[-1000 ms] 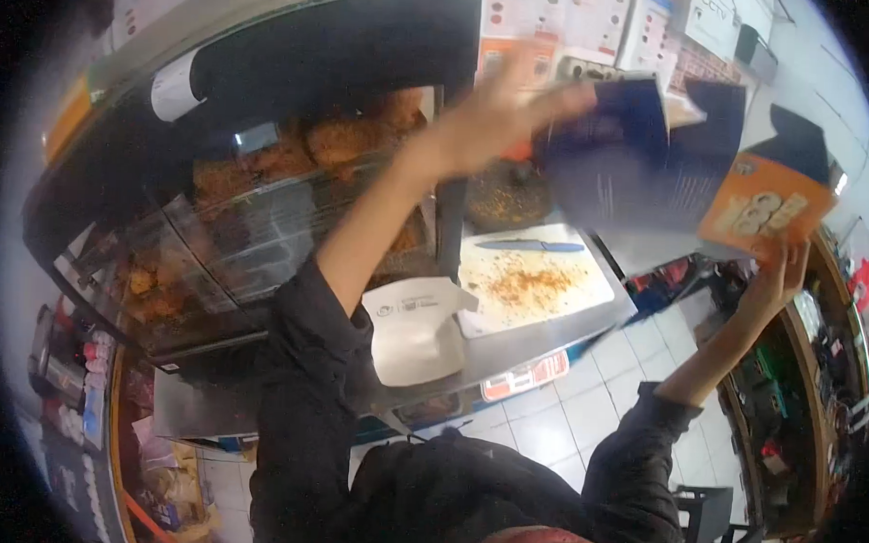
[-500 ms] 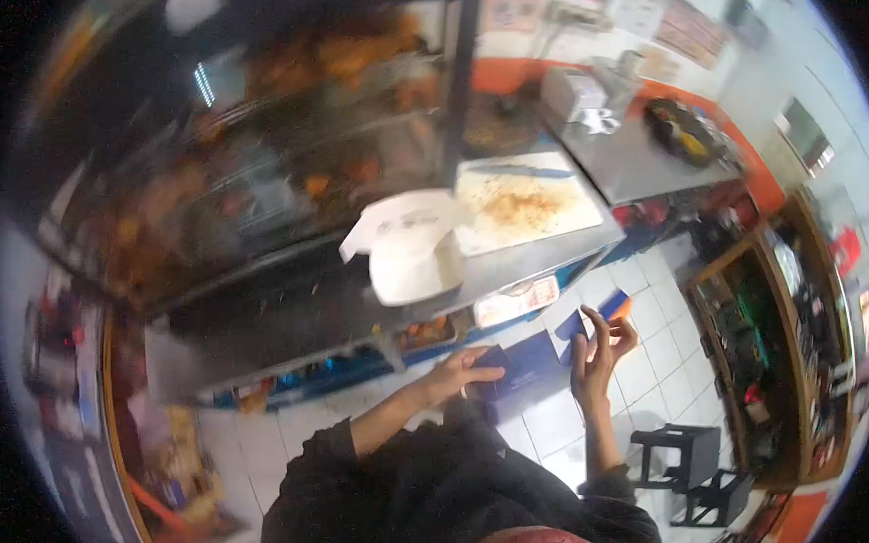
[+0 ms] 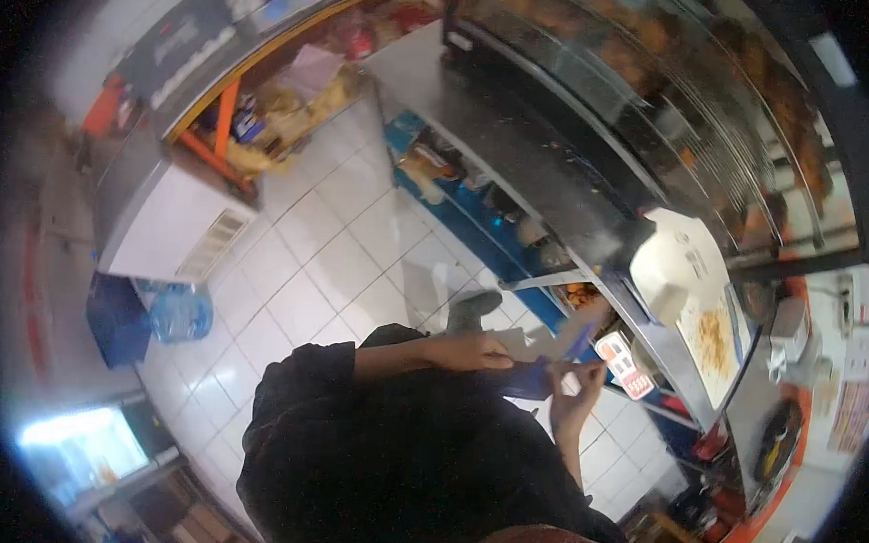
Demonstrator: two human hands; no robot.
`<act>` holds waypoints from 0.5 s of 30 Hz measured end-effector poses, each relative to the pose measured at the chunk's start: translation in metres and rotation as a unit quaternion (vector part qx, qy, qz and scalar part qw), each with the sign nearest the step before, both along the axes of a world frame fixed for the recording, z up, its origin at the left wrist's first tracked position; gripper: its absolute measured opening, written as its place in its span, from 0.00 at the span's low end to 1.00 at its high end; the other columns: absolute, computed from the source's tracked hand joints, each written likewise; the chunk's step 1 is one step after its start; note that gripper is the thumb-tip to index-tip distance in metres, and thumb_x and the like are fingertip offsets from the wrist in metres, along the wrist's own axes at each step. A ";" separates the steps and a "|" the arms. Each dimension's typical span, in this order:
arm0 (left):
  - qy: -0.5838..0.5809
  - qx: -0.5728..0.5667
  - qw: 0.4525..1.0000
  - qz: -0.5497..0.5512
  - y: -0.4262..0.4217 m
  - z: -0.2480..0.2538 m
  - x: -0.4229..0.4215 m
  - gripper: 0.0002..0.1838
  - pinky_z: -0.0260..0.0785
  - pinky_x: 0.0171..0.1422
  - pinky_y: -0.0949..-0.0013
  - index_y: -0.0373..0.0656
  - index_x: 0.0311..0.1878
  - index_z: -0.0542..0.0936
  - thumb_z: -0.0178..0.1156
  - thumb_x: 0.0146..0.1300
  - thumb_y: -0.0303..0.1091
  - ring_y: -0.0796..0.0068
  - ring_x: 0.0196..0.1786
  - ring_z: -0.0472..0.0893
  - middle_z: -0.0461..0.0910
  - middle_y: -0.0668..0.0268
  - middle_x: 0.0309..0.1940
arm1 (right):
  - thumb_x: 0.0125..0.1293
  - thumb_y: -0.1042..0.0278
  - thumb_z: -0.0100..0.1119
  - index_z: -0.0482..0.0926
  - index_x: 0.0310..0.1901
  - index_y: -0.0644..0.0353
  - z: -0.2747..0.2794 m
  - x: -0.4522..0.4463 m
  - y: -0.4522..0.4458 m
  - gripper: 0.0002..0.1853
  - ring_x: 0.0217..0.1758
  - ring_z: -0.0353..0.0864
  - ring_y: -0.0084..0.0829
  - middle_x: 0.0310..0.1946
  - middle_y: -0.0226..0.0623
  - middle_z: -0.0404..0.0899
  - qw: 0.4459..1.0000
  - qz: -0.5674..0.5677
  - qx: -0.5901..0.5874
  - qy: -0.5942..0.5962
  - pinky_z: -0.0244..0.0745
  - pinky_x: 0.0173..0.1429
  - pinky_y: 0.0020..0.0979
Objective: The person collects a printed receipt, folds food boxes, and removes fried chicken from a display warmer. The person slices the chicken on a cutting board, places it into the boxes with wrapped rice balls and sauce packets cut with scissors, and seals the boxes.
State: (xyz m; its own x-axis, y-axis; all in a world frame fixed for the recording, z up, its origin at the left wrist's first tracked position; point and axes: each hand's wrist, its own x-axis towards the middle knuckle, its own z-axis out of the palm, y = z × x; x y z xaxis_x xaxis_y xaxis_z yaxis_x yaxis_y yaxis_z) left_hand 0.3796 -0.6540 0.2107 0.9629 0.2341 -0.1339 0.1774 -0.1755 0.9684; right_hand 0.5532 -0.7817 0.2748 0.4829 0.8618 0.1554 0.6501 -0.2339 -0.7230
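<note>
My left hand is closed on the near end of a dark blue piece of folded card, held in front of my body. At the other end of the card my right hand is bent, with thumb and fingertips pinched on its edge. A thinner blue flap sticks up above the right fingers, blurred. On the metal counter beyond stands an open white paper box. Beside it lies a white cutting board with brown crumbs, and a knife along its far edge.
A glass display cabinet rises behind the counter, with a blue shelf below. On the left are a white appliance, a large water bottle and a dark blue bin. White tiles cover the floor.
My view has turned to the left, so the counter and white box now appear on the right. My hands have come closer together on the blue card.
</note>
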 end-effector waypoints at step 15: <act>0.016 0.287 0.926 0.246 -0.007 0.024 -0.070 0.19 0.68 0.54 0.59 0.49 0.53 0.78 0.51 0.65 0.48 0.61 0.49 0.77 0.79 0.60 0.47 | 0.58 0.70 0.63 0.60 0.61 0.65 -0.055 -0.055 0.088 0.31 0.39 0.66 0.24 0.42 0.34 0.67 0.927 0.102 0.059 0.357 0.66 0.47 0.25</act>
